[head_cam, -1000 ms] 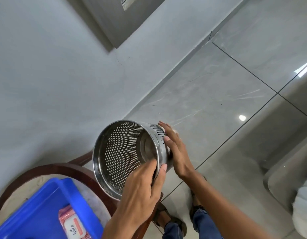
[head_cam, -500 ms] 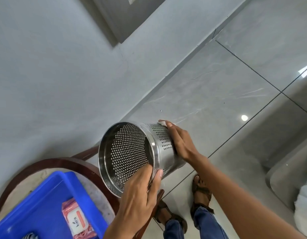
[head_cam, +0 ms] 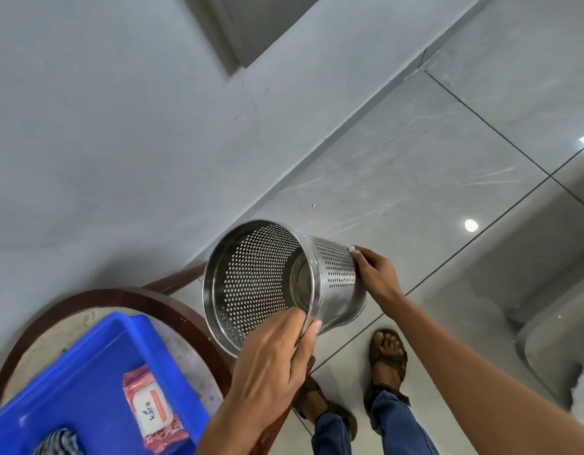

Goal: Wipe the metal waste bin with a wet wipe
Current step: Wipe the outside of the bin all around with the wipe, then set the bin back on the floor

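Bin [head_cam: 330,280] at centre frame, held tilted in the air, mouth facing lower left. Left hand [head_cam: 271,359] pinches its rim, fingers inside and thumb outside. Right hand [head_cam: 377,275] presses a white wipe [head_cam: 352,248] flat against the bin's perforated wall, right of centre.

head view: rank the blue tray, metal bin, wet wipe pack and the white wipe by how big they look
1. blue tray, cut off by the frame edge
2. metal bin; it is held up nearer the camera, so its rank against the tray is unsure
3. wet wipe pack
4. white wipe, only a corner shows under the right hand
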The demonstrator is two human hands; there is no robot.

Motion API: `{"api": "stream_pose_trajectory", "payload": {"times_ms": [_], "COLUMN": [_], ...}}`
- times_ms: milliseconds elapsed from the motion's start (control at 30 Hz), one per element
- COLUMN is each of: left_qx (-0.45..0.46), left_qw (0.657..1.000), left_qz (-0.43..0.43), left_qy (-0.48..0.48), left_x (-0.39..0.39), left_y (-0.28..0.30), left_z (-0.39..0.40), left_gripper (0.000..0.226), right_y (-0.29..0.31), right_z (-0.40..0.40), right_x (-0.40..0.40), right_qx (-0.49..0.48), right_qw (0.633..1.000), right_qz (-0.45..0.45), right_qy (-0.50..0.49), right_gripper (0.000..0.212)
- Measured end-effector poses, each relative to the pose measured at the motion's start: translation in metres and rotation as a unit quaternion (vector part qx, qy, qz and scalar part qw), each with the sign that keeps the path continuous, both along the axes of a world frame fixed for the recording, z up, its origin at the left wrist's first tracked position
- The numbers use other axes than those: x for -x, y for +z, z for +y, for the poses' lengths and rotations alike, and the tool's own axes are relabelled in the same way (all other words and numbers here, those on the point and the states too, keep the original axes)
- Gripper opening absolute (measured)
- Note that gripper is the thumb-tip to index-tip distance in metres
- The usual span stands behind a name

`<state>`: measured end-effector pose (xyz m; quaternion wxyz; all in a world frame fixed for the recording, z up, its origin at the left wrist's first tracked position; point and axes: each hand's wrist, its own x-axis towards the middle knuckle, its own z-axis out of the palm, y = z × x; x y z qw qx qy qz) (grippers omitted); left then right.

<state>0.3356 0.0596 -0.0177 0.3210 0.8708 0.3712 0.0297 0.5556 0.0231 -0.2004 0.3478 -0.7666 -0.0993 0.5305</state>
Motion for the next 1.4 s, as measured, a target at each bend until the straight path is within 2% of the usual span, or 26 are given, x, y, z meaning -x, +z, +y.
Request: {"api": "stream_pose_trajectory", "payload": {"times_ms": [133, 233, 400, 567, 700, 800, 933, 1133, 1233, 1333, 1400], "left_qx": [-0.008, -0.013, -0.040, -0.054, -0.086, -0.101, -0.115, -0.113, -0.085, -0.073, -0.025], "left_qw": [1.000, 1.000, 0.997, 0.994, 0.987, 0.979, 0.973, 0.963, 0.969, 0.971, 0.978], "left_qz": [-0.002, 0.005, 0.047, 0.088, 0.132, 0.175, 0.198, 0.242, 0.231, 0.226, 0.200], "left_qy": [0.015, 0.017, 0.035, 0.017, 0.013, 0.012, 0.021, 0.023, 0.014, 0.021, 0.060], "left_x": [0.001, -0.002, -0.007, -0.014, -0.016, -0.012, -0.001, 0.016, 0.023, 0.022, 0.022], "left_y": [-0.013, -0.026, -0.067, -0.127, -0.172, -0.200, -0.229, -0.263, -0.269, -0.268, -0.263], "left_z": [0.009, 0.019, 0.042, 0.059, 0.062, 0.061, 0.057, 0.044, 0.041, 0.046, 0.049], "left_gripper": [0.024, 0.018, 0.012, 0.020, 0.018, 0.018, 0.007, 0.014, 0.023, 0.016, 0.026], "right_y": [-0.014, -0.027, -0.035, -0.037, -0.042, -0.042, -0.036, -0.018, -0.019, -0.019, -0.017], "right_z": [-0.004, -0.008, -0.011, -0.007, 0.002, 0.012, 0.023, 0.036, 0.039, 0.043, 0.047], "right_x": [0.003, 0.005, 0.013, 0.020, 0.014, 0.010, 0.010, 0.011, 0.014, 0.022, 0.028], "right_qx": [0.020, 0.041, 0.051, 0.029, -0.034, -0.062, -0.076, -0.080, -0.109, -0.126, -0.133], "right_qw": [0.997, 0.996, 0.991, 0.947, 0.922, 0.925, 0.935, 0.974, 0.976, 0.976, 0.975], "right_qz": [-0.077, -0.079, 0.039, 0.189, 0.251, 0.252, 0.249, 0.176, 0.162, 0.159, 0.165], "right_qy": [0.014, -0.009, -0.120, -0.256, -0.292, -0.278, -0.239, -0.117, -0.100, -0.078, -0.067], "right_gripper": [0.034, 0.031, 0.032, 0.025, 0.031, 0.029, 0.020, 0.016, 0.021, 0.026, 0.028]}}
